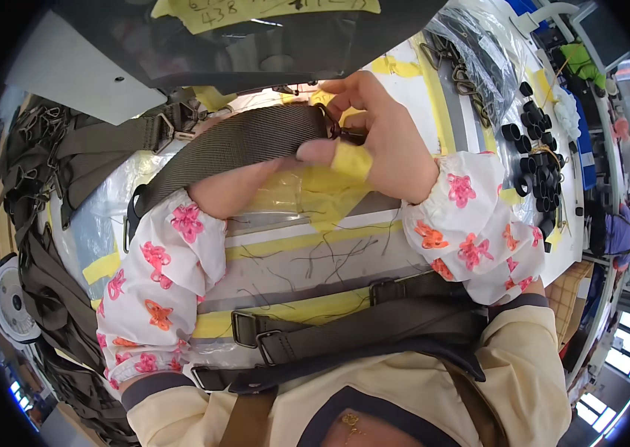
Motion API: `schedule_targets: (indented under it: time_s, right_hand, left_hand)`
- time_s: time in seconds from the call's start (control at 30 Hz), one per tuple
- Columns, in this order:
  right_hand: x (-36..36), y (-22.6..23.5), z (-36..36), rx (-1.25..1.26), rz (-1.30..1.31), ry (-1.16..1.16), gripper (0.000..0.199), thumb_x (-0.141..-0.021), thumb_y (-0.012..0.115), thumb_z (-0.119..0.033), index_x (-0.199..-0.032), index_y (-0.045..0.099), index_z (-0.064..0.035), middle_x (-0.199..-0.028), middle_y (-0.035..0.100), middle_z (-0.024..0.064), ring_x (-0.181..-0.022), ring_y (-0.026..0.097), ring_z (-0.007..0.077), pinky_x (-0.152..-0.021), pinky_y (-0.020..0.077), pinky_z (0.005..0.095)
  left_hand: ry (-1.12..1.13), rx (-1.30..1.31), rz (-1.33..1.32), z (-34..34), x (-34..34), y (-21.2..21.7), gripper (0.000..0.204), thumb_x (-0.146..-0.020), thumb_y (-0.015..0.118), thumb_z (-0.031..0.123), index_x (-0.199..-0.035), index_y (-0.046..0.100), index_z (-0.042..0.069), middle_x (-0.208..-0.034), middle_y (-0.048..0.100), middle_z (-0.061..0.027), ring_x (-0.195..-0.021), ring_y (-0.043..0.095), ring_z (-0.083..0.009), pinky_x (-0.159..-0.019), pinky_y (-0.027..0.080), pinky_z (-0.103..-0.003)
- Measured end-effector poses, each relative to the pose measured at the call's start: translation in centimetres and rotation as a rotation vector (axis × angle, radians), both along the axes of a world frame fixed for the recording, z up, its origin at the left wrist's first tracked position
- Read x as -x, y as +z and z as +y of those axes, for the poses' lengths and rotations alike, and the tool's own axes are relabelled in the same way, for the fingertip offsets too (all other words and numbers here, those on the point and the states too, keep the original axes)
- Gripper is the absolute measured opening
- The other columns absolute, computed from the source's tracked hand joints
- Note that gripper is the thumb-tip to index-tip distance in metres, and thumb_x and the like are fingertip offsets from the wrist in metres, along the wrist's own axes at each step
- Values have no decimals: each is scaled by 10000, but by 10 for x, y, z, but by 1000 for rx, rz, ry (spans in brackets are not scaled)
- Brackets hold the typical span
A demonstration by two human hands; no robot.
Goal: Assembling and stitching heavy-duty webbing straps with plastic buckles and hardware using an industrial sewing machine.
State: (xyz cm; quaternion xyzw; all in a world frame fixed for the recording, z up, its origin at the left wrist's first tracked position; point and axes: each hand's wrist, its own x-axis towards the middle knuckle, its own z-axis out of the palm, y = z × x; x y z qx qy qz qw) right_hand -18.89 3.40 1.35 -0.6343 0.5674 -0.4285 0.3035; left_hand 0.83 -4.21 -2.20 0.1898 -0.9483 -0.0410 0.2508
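A wide dark olive webbing strap (240, 145) arches across the work surface below the machine head. My right hand (382, 141), with yellow tape round its thumb, closes on a small dark metal fitting (341, 132) at the strap's right end. The fitting's exact kind is partly covered by the fingers. My left hand (244, 186) reaches in under the strap, its fingers hidden behind the webbing. At the strap's left end a dark buckle loop (132, 212) shows beside my left sleeve.
A dark sewing machine head (270, 52) hangs over the far side. Piled straps with buckles (39, 164) lie left. Metal hooks (467, 82) and black rings (538, 160) lie right. Loose threads (315, 257) litter the taped surface; more straps (359, 328) lie near my body.
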Motion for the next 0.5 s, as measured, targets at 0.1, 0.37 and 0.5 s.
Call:
schedule_targets:
  time_s: [0.1, 0.37, 0.5]
  right_hand:
    - [6, -12, -9, 219, 271, 65, 498, -652, 781, -213, -1001, 515, 23, -834, 592, 140, -657, 599, 294, -605, 487, 336]
    - [23, -17, -16, 195, 216, 61, 324, -715, 725, -66, -1005, 601, 10, -839, 615, 100, -772, 623, 180, -682, 492, 278]
    - [27, -20, -21, 131, 261, 97, 319, -732, 703, -44, -1032, 609, 7, -885, 609, 98, -784, 609, 183, -699, 482, 268]
  left_hand:
    - [-17, -226, 35, -3, 8, -5, 313, -870, 429, 177, -1171, 493, 120, -1071, 533, -80, -932, 562, -236, -749, 490, -333]
    - [-40, 123, -159, 3, 20, 27, 319, -777, 545, 45, -1094, 567, 68, -1021, 594, -111, -950, 575, -282, -835, 452, -340]
    - [-71, -421, 39, 3, 19, 23, 278, -778, 569, 74, -1055, 595, 77, -1000, 603, -109, -952, 577, -270, -830, 452, -330]
